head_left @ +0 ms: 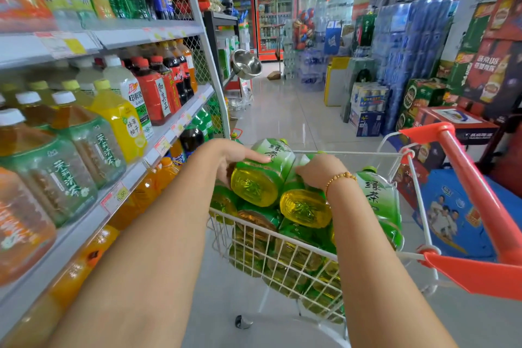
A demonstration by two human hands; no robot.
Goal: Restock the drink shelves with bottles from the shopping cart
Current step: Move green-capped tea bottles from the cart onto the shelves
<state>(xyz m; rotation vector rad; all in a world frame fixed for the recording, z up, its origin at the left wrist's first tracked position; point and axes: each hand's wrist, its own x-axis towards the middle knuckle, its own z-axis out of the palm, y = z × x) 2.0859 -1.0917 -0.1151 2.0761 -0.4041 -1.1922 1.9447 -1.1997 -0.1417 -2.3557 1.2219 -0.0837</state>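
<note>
Two glossy plastic bottles point(264, 175) in left hand point(233, 154) and right hand point(320, 171), fingers point(255, 157) curled round

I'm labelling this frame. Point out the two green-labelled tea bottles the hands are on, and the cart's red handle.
Left green-labelled plastic tea bottle point(279, 166): head view, label side.
Right green-labelled plastic tea bottle point(305, 207): head view, yellow base.
Red plastic cart handle point(477, 192): head view, mid-bar.
</note>
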